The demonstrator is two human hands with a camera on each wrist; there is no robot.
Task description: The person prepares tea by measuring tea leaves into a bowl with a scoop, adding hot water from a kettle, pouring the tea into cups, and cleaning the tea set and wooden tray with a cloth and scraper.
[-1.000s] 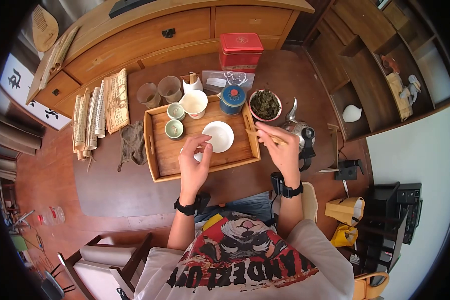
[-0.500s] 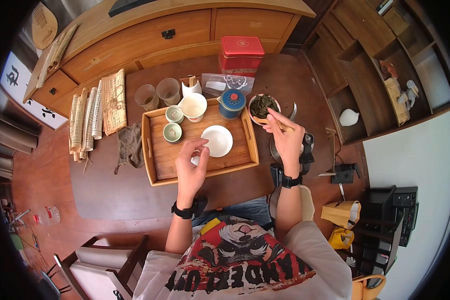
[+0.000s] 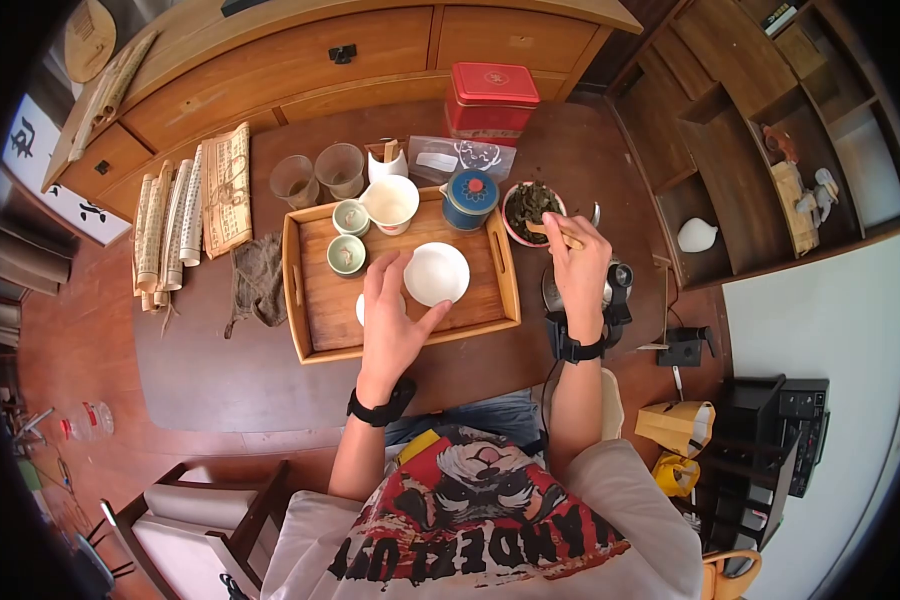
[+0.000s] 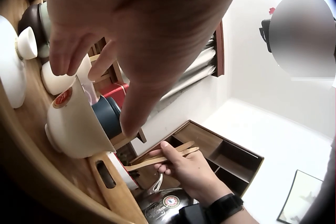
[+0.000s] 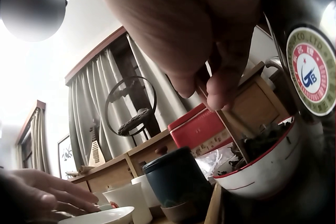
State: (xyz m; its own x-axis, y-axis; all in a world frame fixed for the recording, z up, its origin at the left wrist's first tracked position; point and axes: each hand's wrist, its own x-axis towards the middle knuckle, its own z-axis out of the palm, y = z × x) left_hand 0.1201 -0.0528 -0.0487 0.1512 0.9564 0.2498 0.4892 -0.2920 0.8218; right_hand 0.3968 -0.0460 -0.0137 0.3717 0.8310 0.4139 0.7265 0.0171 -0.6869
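Note:
My right hand (image 3: 580, 268) grips wooden tongs (image 4: 157, 161), their tips down among the dark tea leaves (image 3: 532, 206). The leaves fill a white bowl with a red rim (image 5: 262, 183), right of the wooden tray (image 3: 304, 335). On the tray sits a white tea bowl (image 3: 437, 274); the left wrist view shows a red emblem on its side. Over its near left side my left hand (image 3: 392, 315) spreads, thumb and fingers apart, close to the rim. A white lid (image 4: 14, 69) lies left of that hand, mostly hidden by it in the head view.
Two pale green cups (image 3: 347, 255), a white pitcher (image 3: 391, 206) and a blue lidded pot (image 3: 470, 202) share the tray. A steel kettle (image 4: 163, 203) stands beside my right hand. Behind are glasses (image 3: 339, 170) and a red tin (image 3: 491, 100); scrolls (image 3: 175, 220) lie left.
My right hand has brought the tongs from beside the tray's right edge into the leaves. The left hand has gone from fingers drawn together to spread beside the tea bowl.

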